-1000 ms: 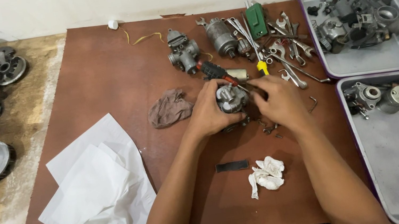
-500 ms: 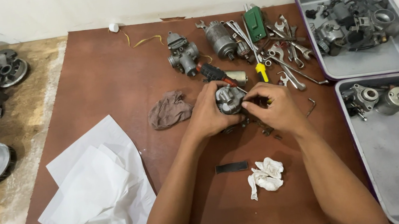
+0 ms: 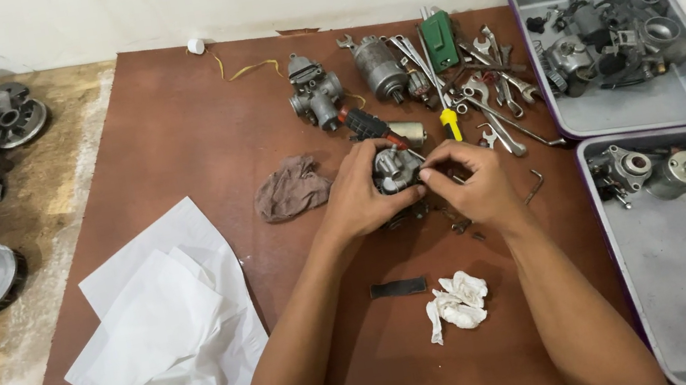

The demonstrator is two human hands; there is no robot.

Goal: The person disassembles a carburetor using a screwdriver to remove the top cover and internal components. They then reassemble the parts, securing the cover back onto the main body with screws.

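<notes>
Left hand (image 3: pixel 360 199) closed round carburettor (image 3: pixel 395 170) | right hand (image 3: pixel 474 184) pinches fitting at its side | disassembly seemingly incomplete; loose parts beside carburettor.

rag (image 3: pixel 291 188) left of carburetor (image 3: pixel 395 170) | crumpled tissue (image 3: pixel 456 302) before it | trays (image 3: pixel 640 107) right (two, stacked front-to-back)

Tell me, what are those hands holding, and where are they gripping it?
A small grey metal carburetor. The left hand wraps its left side; the right hand pinches at its right edge with the fingertips.
</notes>
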